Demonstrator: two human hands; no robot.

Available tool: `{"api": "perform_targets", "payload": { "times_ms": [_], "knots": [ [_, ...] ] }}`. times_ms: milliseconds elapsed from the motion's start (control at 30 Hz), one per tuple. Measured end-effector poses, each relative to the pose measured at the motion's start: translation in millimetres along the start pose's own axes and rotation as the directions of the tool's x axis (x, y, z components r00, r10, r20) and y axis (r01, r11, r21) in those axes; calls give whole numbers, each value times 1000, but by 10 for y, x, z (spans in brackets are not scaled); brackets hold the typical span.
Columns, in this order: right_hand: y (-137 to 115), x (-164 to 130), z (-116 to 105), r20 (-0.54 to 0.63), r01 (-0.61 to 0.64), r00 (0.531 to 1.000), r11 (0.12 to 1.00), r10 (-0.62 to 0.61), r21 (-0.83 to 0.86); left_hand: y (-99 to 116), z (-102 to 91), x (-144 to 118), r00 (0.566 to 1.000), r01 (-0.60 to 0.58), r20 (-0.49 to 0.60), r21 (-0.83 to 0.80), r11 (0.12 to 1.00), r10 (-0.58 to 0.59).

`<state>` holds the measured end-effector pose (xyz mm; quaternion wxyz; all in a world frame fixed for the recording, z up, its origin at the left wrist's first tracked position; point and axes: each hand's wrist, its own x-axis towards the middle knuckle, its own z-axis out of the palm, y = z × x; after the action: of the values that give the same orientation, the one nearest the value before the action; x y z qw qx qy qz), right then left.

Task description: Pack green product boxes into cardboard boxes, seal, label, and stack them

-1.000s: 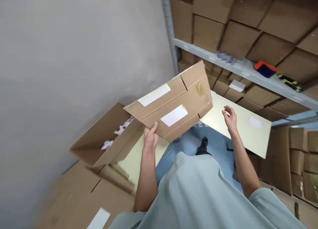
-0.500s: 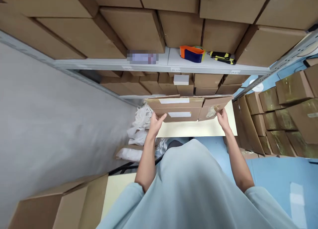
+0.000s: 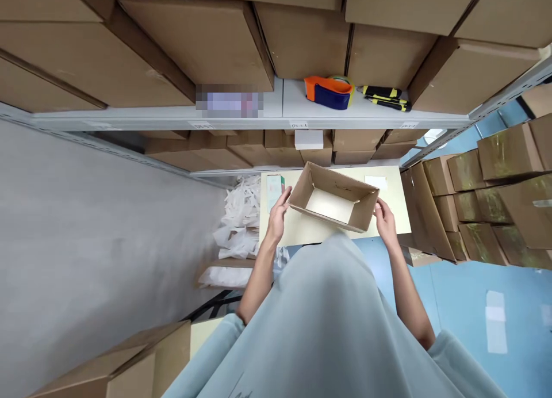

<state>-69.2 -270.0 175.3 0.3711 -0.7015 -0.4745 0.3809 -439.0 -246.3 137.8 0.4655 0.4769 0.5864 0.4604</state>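
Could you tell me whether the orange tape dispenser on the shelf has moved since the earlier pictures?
No. The orange tape dispenser lies on the shelf just left of the yellow-black tool, as before; only the camera shifted.

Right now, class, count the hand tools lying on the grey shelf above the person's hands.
2. An orange and blue tape dispenser lies mid-shelf, and a black and yellow tool lies just right of it. Others may be hidden behind the stacked cartons.
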Motion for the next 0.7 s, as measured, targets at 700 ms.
{"api": "perform_targets", "payload": {
  "times_ms": [700],
  "knots": [
    [-923,-59,133,116,277,955,672,-275,-687,831,-79,-21,988,-118,-1,645,755,155]
  ]
}}
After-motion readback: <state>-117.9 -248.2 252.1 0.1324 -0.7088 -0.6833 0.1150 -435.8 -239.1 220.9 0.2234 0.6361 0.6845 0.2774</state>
